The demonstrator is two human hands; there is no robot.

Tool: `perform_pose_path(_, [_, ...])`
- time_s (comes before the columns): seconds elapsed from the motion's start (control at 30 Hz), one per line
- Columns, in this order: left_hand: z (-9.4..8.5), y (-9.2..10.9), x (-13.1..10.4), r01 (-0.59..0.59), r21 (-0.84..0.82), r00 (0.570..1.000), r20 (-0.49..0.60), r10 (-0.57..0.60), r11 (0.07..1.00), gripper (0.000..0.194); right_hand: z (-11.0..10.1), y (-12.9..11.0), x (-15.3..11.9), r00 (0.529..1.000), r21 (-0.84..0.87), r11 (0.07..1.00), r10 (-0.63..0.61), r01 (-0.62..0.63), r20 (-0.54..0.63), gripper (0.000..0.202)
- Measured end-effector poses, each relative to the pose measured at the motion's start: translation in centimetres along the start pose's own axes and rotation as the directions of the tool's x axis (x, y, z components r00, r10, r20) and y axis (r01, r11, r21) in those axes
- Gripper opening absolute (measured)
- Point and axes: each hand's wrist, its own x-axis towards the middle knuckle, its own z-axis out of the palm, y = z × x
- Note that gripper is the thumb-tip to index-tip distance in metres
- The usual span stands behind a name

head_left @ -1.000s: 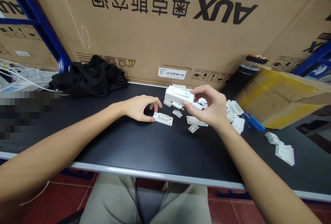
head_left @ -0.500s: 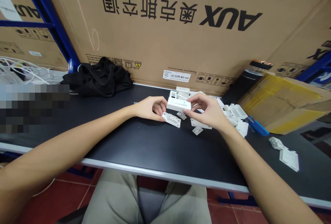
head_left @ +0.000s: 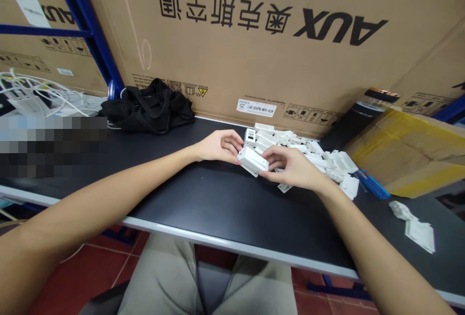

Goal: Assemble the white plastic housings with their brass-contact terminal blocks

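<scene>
Gripping a white oblong plastic housing with a small green light (head_left: 255,159) at its right end in the right hand (head_left: 296,166), thumb in front and fingers behind: a narrow hold, apparently chosen to leave the lit upper face uncovered. Pinching closely with the left hand (head_left: 220,146) at the housing's left end, thumb tip at the corner of a flat white plastic plate (head_left: 249,170), visible only as a thin edge beneath; cannot tell the full extent of this pinch. Tilted slightly, and supported from both ends, probably for steadiness and for alignment of housing with plate. Located over a matte black tabletop (head_left: 203,208); cannot tell about contact with it. Just behind the housing, see a white block-shaped plastic unit with a barcode label (head_left: 250,136); to the right and behind, a loose heap of white plastic parts (head_left: 315,147), presumably spread there for easy reach by the right hand. Well left of the housing, note a crumpled black cloth bag (head_left: 148,106), seemingly set aside to keep the near working area free.
</scene>
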Motion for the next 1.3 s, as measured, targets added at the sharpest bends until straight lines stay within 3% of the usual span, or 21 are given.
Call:
perform_pose_path(0.2, [0.1,0.1,0.0,0.016,-0.032,1.000,-0.007,-0.016,0.999,0.058,0.3,0.0,0.1,0.999,-0.028,0.999,0.047,-0.046,0.007,0.030])
perform_pose_path(0.73, [0.1,0.2,-0.1,0.013,-0.080,1.000,0.023,-0.011,0.997,0.055,0.1,-0.3,0.1,1.000,-0.195,0.981,-0.016,0.018,0.012,0.029])
perform_pose_path(0.87, [0.2,0.3,0.0,0.071,-0.134,0.997,0.002,-0.072,0.988,0.056,0.2,-0.3,0.1,0.999,-0.282,0.959,-0.037,0.038,0.008,0.027])
perform_pose_path(1.07, [0.6,0.8,0.1,0.246,-0.213,0.969,0.056,-0.239,0.946,0.051,0.7,-0.1,0.2,0.984,-0.412,0.895,-0.179,0.170,0.016,0.023])
perform_pose_path(1.2, [0.7,1.1,0.0,0.261,-0.252,0.965,0.050,-0.257,0.932,0.044,0.6,-0.1,0.3,0.976,-0.460,0.865,-0.214,0.201,0.024,0.023])
perform_pose_path(1.3, [0.7,1.0,0.0,0.266,-0.283,0.963,0.039,-0.266,0.922,0.049,0.5,-0.2,0.3,0.970,-0.476,0.852,-0.242,0.218,0.010,0.025])
